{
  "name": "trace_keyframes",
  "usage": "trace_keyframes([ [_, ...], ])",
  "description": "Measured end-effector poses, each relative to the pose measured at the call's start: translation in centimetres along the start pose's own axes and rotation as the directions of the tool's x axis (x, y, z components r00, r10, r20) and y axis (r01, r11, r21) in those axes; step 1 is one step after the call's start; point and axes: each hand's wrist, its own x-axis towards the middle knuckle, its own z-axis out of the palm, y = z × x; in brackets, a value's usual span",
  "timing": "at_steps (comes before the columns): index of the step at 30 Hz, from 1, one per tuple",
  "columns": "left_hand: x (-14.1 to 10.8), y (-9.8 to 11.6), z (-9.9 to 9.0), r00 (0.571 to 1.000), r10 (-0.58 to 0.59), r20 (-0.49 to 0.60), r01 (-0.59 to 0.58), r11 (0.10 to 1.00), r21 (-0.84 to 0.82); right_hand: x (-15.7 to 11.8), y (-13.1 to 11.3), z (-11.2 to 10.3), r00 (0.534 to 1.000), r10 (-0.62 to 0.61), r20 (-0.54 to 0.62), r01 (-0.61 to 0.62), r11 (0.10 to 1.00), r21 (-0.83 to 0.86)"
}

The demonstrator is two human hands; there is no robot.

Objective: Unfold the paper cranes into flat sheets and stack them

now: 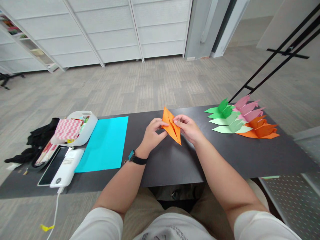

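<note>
White shirt nearest; beyond, left hand and right hand each pinch orange paper above dark table, left of folded figures; apparently mid-fold; next move likely calls for light, even fingertip pressure.

You're in a white T-shirt here, its short sleeves wide around your arms, dark print running across the front, too cut off to read. Khaki trousers below, and there on your left wrist, a black-strapped smartwatch, squarish face glinting teal!
</note>
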Motion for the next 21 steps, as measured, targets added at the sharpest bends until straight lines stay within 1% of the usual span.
trace_keyframes([
  [3,0.2,0.0,-0.1,0.997,-0.055,-0.048,0.048,0.991,-0.126,-0.2,-0.5,-0.1,0.997,0.018,0.076,-0.022,0.999,0.049],
  [5,0.4,0.0,-0.1,0.992,-0.109,-0.07,0.091,0.971,-0.221,-0.3,-0.7,-0.1,0.992,-0.007,0.13,0.0,0.998,0.061],
  [7,0.5,0.1,-0.2,0.982,-0.175,-0.066,0.148,0.943,-0.298,-0.2,-0.5,-0.1,0.988,-0.049,0.145,0.047,0.999,0.021],
  [9,0.5,0.3,-0.3,0.97,-0.242,-0.033,0.217,0.914,-0.344,-0.1,-0.2,-0.1,0.989,-0.085,0.124,0.091,0.995,-0.045],
  [11,0.5,0.4,-0.3,0.957,-0.291,0.011,0.274,0.888,-0.369,0.0,0.1,-0.1,0.99,-0.1,0.097,0.108,0.991,-0.083],
  [14,0.4,0.6,-0.3,0.946,-0.32,0.055,0.316,0.868,-0.383,0.2,0.3,-0.2,0.995,-0.078,0.058,0.081,0.995,-0.059],
  [18,0.3,0.4,-0.1,0.943,-0.331,0.026,0.317,0.876,-0.363,0.3,0.5,-0.3,0.999,-0.043,0.016,0.043,0.999,-0.031],
  [21,0.3,0.2,0.0,0.934,-0.357,-0.011,0.334,0.884,-0.327,0.5,1.1,-0.2,0.997,-0.077,0.01,0.077,0.995,-0.068],
])
